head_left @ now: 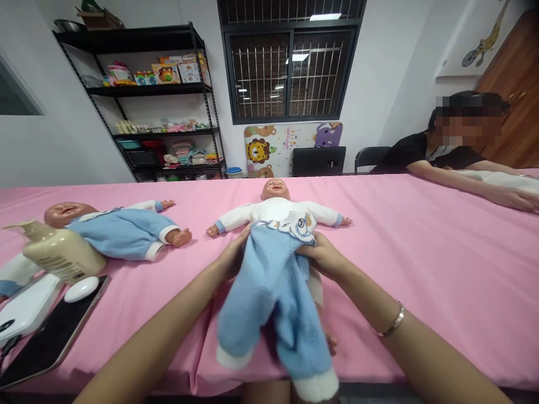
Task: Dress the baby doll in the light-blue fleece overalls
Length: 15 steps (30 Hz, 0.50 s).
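Blue fleece overalls [269, 280] with white cuffs and an animal patch at the chest hang over the lower body of a baby doll [275, 207]. The doll lies on its back in a white top with blue cuffs, arms spread, one foot showing at the right. My left hand [236, 253] holds the left edge of the overalls near the waist, its fingers partly hidden behind the cloth. At the upper right edge, beside the patch, my right hand [323, 255] grips the fabric.
Another doll in blue overalls [122, 230] lies at the left, behind a pump bottle [65, 252], a phone [53, 328] and a white device [29, 308]. Across the pink table [421, 247], a person [458, 140] leans over white cloth at the right.
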### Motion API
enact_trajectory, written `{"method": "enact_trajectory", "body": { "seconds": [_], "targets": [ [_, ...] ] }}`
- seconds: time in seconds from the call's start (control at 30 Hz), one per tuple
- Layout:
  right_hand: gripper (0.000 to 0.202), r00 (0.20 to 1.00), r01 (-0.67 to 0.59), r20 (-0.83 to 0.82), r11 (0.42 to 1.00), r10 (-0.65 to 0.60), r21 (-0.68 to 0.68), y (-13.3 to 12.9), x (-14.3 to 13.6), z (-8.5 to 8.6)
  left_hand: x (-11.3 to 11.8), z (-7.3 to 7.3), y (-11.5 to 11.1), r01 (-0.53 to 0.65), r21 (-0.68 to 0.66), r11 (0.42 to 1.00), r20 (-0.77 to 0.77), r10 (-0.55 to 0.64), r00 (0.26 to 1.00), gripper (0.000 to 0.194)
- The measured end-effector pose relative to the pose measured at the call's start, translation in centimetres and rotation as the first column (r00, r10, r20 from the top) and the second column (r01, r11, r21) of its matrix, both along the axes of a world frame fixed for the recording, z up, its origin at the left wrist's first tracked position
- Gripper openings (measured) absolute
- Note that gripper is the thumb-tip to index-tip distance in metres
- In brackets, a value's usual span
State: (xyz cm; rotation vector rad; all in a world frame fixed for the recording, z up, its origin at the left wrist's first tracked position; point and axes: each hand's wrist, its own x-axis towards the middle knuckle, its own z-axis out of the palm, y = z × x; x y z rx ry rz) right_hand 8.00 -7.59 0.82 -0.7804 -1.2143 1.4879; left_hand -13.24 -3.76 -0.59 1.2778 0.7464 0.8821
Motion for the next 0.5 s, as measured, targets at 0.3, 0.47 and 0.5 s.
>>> {"method": "enact_trajectory", "body": {
  "seconds": [0.3, 0.47, 0.5],
  "targets": [
    [0.033, 0.991, 0.102, -0.073, 0.988, -0.111, -0.119, 0.2, -1.0, -0.2, 0.1, 0.4, -1.9, 0.332, -0.074, 0.941, -0.008, -0.333, 0.943, 0.084],
    [0.030, 0.963, 0.264, -0.023, 0.957, -0.269, -0.120, 1.2, -0.3, -0.6, 0.4, 0.4, -1.2, 0.163, 0.034, 0.986, -0.131, -0.158, 0.979, 0.055],
    [0.030, 0.968, 0.247, -0.023, 0.961, -0.251, -0.126, 1.3, -0.2, -0.6, 0.4, 0.3, -1.1, 0.122, 0.099, 0.988, -0.192, -0.101, 0.976, 0.047]
  ]
}}
